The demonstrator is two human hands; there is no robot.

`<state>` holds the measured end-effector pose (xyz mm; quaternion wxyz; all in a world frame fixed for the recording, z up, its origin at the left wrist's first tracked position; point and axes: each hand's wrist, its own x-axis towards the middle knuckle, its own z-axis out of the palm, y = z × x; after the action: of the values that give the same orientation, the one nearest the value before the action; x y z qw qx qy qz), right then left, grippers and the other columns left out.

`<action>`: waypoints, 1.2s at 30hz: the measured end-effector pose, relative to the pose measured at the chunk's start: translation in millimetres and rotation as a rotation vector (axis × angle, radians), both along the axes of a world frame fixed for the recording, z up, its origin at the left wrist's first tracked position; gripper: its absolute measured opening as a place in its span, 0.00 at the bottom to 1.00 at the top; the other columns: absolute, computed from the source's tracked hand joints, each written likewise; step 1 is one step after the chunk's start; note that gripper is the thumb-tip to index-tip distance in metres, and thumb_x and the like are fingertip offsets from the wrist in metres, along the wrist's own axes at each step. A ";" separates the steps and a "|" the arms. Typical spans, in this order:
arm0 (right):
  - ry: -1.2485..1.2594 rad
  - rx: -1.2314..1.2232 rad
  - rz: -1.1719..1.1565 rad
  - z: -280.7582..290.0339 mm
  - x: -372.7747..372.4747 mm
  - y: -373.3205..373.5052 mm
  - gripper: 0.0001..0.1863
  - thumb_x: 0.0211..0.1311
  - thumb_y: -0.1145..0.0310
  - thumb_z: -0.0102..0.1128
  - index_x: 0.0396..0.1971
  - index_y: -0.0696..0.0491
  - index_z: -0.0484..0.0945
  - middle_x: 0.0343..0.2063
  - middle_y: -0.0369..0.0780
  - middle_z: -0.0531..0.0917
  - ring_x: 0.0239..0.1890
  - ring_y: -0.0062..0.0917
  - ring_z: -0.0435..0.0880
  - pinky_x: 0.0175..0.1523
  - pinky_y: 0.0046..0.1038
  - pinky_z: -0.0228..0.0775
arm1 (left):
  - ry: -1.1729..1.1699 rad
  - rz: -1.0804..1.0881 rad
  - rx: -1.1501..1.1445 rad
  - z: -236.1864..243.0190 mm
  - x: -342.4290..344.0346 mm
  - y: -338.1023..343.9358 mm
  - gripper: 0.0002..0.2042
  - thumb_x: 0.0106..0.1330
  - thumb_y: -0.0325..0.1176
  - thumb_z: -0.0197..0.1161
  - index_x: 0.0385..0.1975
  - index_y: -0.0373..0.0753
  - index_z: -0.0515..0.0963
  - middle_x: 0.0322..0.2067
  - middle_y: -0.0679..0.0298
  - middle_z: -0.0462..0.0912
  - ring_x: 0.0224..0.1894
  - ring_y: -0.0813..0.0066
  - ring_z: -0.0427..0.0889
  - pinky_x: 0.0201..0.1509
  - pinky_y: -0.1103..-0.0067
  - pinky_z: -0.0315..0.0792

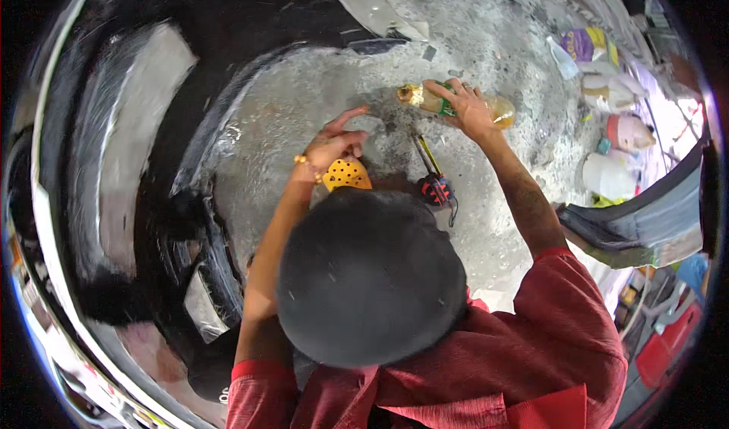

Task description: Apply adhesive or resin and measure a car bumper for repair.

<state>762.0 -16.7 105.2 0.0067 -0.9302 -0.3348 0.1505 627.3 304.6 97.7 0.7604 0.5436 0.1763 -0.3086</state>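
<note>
My right hand grips a plastic bottle with a green label, lying sideways at upper centre, its narrow neck pointing left. My left hand hovers just left of centre with its fingers apart and nothing visibly held; a beaded bracelet is on that wrist. Beneath it shows a yellow perforated clog. Between and below my hands, a black-and-red tape measure lies on the stained concrete floor with part of its yellow blade out. A dark rounded cap hides the lower middle of the view.
A large black curved panel with pale patches surrounds the left and upper left. Several containers and packages line the right side, below a purple-and-yellow package. A dark curved piece juts in at right, with a red object beyond.
</note>
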 end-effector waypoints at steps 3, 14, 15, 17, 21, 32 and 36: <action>-0.008 0.037 -0.042 18.6 -6.0 -2.3 0.47 0.50 0.68 0.74 0.71 0.26 0.61 0.56 0.37 0.73 0.57 0.37 0.76 0.60 0.42 0.68 | 0.029 -0.032 -0.126 -21.0 22.4 -45.0 0.31 0.67 0.29 0.63 0.71 0.45 0.63 0.20 0.68 0.76 0.21 0.81 0.72 0.24 0.81 0.63; 0.003 0.014 -0.046 19.7 -9.4 -8.6 0.48 0.49 0.68 0.75 0.70 0.26 0.62 0.56 0.37 0.73 0.57 0.37 0.76 0.59 0.40 0.70 | 0.172 0.084 -0.580 -26.7 15.5 -69.6 0.22 0.68 0.29 0.57 0.61 0.31 0.71 0.18 0.70 0.70 0.18 0.82 0.65 0.21 0.82 0.57; 0.013 0.002 -0.049 16.5 -8.0 -9.0 0.47 0.50 0.68 0.75 0.70 0.26 0.61 0.55 0.37 0.73 0.56 0.37 0.76 0.59 0.40 0.70 | 0.164 0.091 -0.533 -20.7 15.1 -65.8 0.20 0.68 0.29 0.57 0.60 0.31 0.72 0.18 0.70 0.70 0.17 0.83 0.64 0.21 0.82 0.56; 0.039 -0.014 -0.050 12.7 -9.4 -8.4 0.46 0.52 0.67 0.73 0.70 0.26 0.61 0.54 0.38 0.74 0.57 0.38 0.76 0.58 0.44 0.70 | 0.157 0.097 -0.478 -13.6 15.8 -56.9 0.20 0.69 0.29 0.57 0.59 0.32 0.74 0.17 0.71 0.70 0.17 0.83 0.63 0.20 0.82 0.56; 0.008 0.008 -0.008 6.7 -15.7 -8.4 0.46 0.52 0.67 0.73 0.70 0.26 0.61 0.54 0.38 0.74 0.57 0.39 0.77 0.58 0.45 0.70 | -0.087 -0.143 -0.033 18.9 26.3 -44.1 0.17 0.70 0.31 0.57 0.57 0.38 0.77 0.18 0.71 0.73 0.18 0.84 0.69 0.22 0.82 0.61; 0.314 0.261 0.069 33.2 -18.8 25.7 0.46 0.50 0.67 0.76 0.69 0.30 0.63 0.49 0.41 0.77 0.52 0.43 0.81 0.56 0.44 0.71 | -0.413 -0.406 0.379 117.4 54.8 -3.7 0.18 0.69 0.26 0.57 0.59 0.43 0.76 0.18 0.74 0.74 0.18 0.89 0.68 0.24 0.84 0.62; 0.394 0.313 0.071 53.7 -13.0 37.5 0.47 0.49 0.68 0.76 0.70 0.32 0.63 0.49 0.41 0.77 0.51 0.44 0.80 0.56 0.42 0.73 | -0.428 -0.346 0.368 113.3 47.5 2.1 0.18 0.67 0.25 0.59 0.57 0.41 0.76 0.16 0.75 0.71 0.20 0.88 0.64 0.23 0.82 0.58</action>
<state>749.0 20.9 158.8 0.2103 -0.8583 -0.3786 0.2753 674.8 306.7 211.0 0.6056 0.7462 -0.0299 -0.2749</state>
